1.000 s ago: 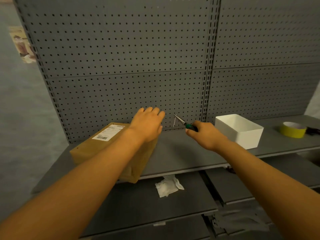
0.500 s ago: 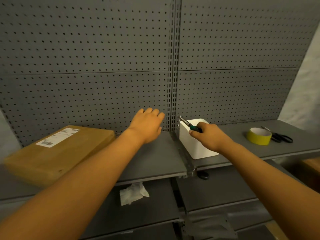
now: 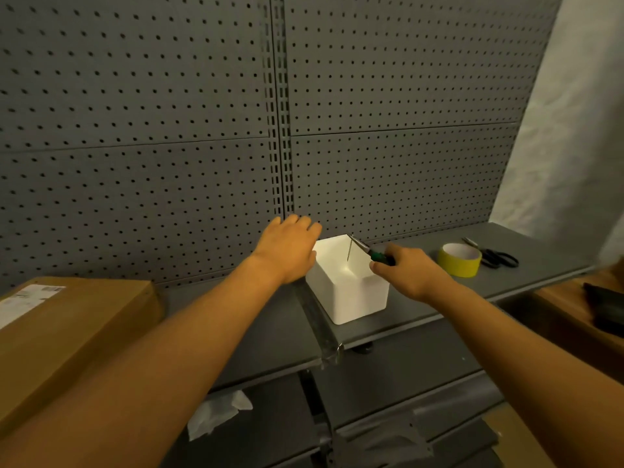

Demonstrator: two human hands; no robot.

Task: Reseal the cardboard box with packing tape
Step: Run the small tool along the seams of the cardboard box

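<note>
1. The right hand (image 3: 410, 271) curls its fingers (image 3: 380, 266) round the green handle of a small tool (image 3: 366, 250), whose thin metal tip hangs over the open top of a white bin (image 3: 347, 292).
2. The left hand (image 3: 287, 246) holds nothing: its fingers lie straight and close together, palm down, just beside the bin's left rim; whether they touch it I cannot tell.
3. The bin is a smooth, matt, square-cornered tub standing on the grey metal shelf (image 3: 526, 265), close to the seam between two shelf sections.
4. The roll of yellow packing tape (image 3: 460, 260) lies flat on the shelf to the right of the right hand, with black-handled scissors (image 3: 493, 256) just beside it.
5. The cardboard box (image 3: 67, 329) lies on the shelf at the far left, well apart from both hands, brown and flat-topped with a white label (image 3: 27, 298).
6. Bare shelf lies between box and bin; grey pegboard (image 3: 135, 130) rises behind.
7. Crumpled white paper (image 3: 216, 413) lies on a lower shelf.
</note>
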